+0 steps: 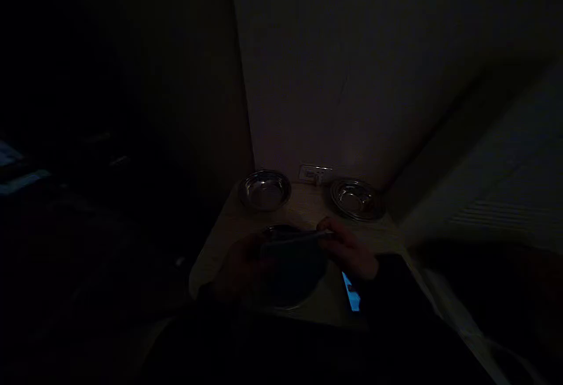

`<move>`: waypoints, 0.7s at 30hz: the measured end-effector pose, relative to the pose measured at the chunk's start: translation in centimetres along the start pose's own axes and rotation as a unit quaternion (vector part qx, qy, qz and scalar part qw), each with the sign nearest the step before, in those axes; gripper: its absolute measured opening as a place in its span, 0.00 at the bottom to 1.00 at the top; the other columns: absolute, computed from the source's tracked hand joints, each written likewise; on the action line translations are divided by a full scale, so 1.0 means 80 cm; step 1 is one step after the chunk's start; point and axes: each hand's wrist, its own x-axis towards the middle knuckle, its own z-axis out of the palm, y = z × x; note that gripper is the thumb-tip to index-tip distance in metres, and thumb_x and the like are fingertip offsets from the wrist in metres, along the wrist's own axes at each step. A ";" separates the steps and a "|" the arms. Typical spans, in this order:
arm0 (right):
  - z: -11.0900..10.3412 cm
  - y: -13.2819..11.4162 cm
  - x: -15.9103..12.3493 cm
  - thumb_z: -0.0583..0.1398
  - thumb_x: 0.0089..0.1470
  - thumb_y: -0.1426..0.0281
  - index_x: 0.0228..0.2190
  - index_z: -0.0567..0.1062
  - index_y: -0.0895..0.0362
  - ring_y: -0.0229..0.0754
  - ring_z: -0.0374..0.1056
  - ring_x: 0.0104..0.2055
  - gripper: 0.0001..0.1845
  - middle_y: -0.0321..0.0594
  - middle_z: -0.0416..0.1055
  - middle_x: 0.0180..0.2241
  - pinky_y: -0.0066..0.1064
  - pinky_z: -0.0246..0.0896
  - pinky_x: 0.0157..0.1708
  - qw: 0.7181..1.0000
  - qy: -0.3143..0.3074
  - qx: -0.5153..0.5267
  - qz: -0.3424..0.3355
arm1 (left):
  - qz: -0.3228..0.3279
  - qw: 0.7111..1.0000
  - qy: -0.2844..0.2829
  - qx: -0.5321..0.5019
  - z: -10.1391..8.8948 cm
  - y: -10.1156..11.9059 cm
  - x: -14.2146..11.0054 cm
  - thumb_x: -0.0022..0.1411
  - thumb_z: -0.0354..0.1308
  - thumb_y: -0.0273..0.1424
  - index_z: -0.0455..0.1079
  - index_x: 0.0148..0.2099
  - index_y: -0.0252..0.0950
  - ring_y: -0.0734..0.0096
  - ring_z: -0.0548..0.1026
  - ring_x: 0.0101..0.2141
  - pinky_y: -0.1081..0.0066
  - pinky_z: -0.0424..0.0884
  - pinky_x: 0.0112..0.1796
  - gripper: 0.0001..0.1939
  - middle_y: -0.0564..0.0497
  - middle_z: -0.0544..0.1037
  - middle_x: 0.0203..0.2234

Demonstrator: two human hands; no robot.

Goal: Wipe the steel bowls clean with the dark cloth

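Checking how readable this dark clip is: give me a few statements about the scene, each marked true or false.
1. The right hand grips the edge of a dark, bluish item. True.
2. The wall socket is left of both metal dishes at the back. False: the wall socket shows between the left dish and the right dish.
3. The small screen by the right wrist is off. False: the screen glows blue.
4. Both back dishes rest on the table. True.
5. The room is brightly lit. False: it is very dim.
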 end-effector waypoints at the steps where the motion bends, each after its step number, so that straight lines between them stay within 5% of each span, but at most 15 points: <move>1: 0.006 0.004 0.003 0.64 0.45 0.62 0.30 0.67 0.54 0.31 0.52 0.22 0.14 0.27 0.59 0.20 0.24 0.45 0.21 0.999 0.033 0.009 -0.002 | 0.002 1.000 0.001 -0.023 0.001 0.000 -0.001 0.38 0.64 0.34 0.70 0.33 0.34 0.64 0.75 0.33 0.70 0.71 0.33 0.17 0.51 0.78 0.29; 8: 0.025 0.019 0.018 0.64 0.42 0.61 0.30 0.69 0.54 0.31 0.53 0.20 0.14 0.27 0.60 0.19 0.22 0.45 0.18 0.989 0.114 0.093 0.028 | -0.012 0.998 0.039 -0.049 0.010 0.000 -0.002 0.44 0.64 0.38 0.68 0.39 0.32 0.62 0.75 0.39 0.68 0.69 0.39 0.20 0.46 0.77 0.36; 11: 0.024 0.024 0.015 0.62 0.45 0.59 0.42 0.69 0.52 0.31 0.56 0.19 0.22 0.28 0.64 0.21 0.22 0.48 0.18 0.988 0.106 0.106 0.043 | -0.015 0.996 0.071 -0.048 0.012 0.002 0.001 0.48 0.61 0.41 0.67 0.38 0.33 0.63 0.75 0.38 0.69 0.70 0.38 0.19 0.47 0.77 0.35; 13: 0.023 0.029 0.009 0.63 0.46 0.60 0.56 0.56 0.48 0.32 0.60 0.21 0.38 0.27 0.67 0.23 0.23 0.54 0.20 0.992 0.060 0.093 0.065 | -0.036 0.993 0.095 -0.067 0.011 0.001 0.003 0.50 0.59 0.42 0.65 0.43 0.34 0.63 0.75 0.39 0.69 0.70 0.38 0.21 0.46 0.77 0.38; 16: 0.022 0.034 0.001 0.65 0.44 0.67 0.61 0.39 0.45 0.34 0.65 0.24 0.53 0.26 0.70 0.24 0.27 0.62 0.28 0.997 0.011 0.050 0.064 | -0.054 0.989 0.114 -0.078 0.009 -0.008 0.005 0.54 0.56 0.42 0.62 0.52 0.36 0.61 0.73 0.45 0.66 0.70 0.41 0.25 0.43 0.74 0.46; 21: 0.018 0.040 0.003 0.63 0.46 0.67 0.55 0.62 0.51 0.37 0.70 0.32 0.34 0.33 0.74 0.32 0.30 0.66 0.34 0.999 0.039 -0.022 0.015 | -0.022 0.997 0.017 -0.068 0.006 -0.034 0.005 0.48 0.61 0.35 0.51 0.62 0.39 0.61 0.70 0.49 0.62 0.67 0.48 0.39 0.43 0.70 0.51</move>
